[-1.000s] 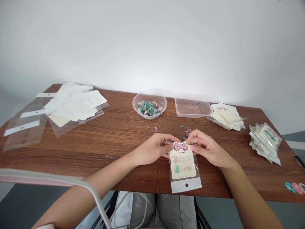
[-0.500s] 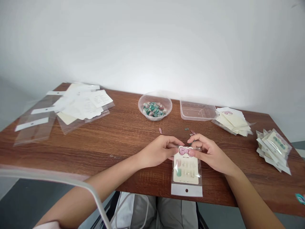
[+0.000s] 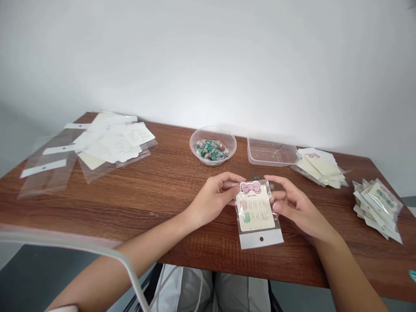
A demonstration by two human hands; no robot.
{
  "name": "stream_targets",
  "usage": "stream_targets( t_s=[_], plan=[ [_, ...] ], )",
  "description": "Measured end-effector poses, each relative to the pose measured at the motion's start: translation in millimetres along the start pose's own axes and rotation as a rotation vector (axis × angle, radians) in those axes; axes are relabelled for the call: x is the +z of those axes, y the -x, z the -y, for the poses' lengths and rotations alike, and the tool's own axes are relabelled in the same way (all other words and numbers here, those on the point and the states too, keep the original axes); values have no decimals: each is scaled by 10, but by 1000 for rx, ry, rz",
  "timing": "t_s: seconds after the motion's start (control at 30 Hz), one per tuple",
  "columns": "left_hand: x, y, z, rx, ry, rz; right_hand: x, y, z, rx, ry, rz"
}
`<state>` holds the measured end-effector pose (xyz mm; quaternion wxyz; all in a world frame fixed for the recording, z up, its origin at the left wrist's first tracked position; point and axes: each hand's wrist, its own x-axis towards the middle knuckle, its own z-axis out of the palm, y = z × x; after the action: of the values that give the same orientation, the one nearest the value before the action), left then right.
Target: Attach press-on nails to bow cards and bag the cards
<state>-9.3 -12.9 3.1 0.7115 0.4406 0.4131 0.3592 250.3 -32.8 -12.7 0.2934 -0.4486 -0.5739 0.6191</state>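
Observation:
A clear plastic packet (image 3: 261, 238) is held raised above the table, its white header strip with a hole towards me. Inside is a cream card (image 3: 254, 224) with a pink bow at its far end and two rows of press-on nails, one pink, one green, the others pale. My left hand (image 3: 212, 197) pinches the packet's far left corner between thumb and fingers. At its right edge, the thumb and fingers of my right hand (image 3: 297, 208) hold the side, the index finger stretched along the far corner. Just beyond lies a loose green nail (image 3: 255, 177).
A round clear bowl (image 3: 192, 149) of mixed nails stands at the back, beside a clear rectangular tray (image 3: 273, 162). Cards and bags (image 3: 107, 138) lie spread at left. Cards (image 3: 316, 167) and filled packets (image 3: 378, 203) are piled at right. A white cable (image 3: 125, 255) crosses lower left.
The packet has been lifted and moved away from me, tilting slightly. My right hand has shifted from its far end to its right edge; my left hand still holds the far left corner.

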Motion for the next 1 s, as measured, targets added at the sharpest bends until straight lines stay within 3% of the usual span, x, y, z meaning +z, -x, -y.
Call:
stream_targets(
  t_s=[0.1,0.2,0.5,0.8,0.9,1.0],
  plan=[
    [-7,-1,0,42,36,-31,32,2,24,90,12,61],
    [-15,0,4,84,28,-46,34,4,33,109,76,15],
    [24,42,32,29,-91,71,-156,-24,-64,13,45,-433],
    [50,40,72,4,-17,37,-104,-3,16,88,29,-168],
    [45,53,56,18,-46,52,-130,48,52,66,55,-213],
    [36,68,50,14,-123,88,-174,50,54,-20,45,-369]
  ],
)
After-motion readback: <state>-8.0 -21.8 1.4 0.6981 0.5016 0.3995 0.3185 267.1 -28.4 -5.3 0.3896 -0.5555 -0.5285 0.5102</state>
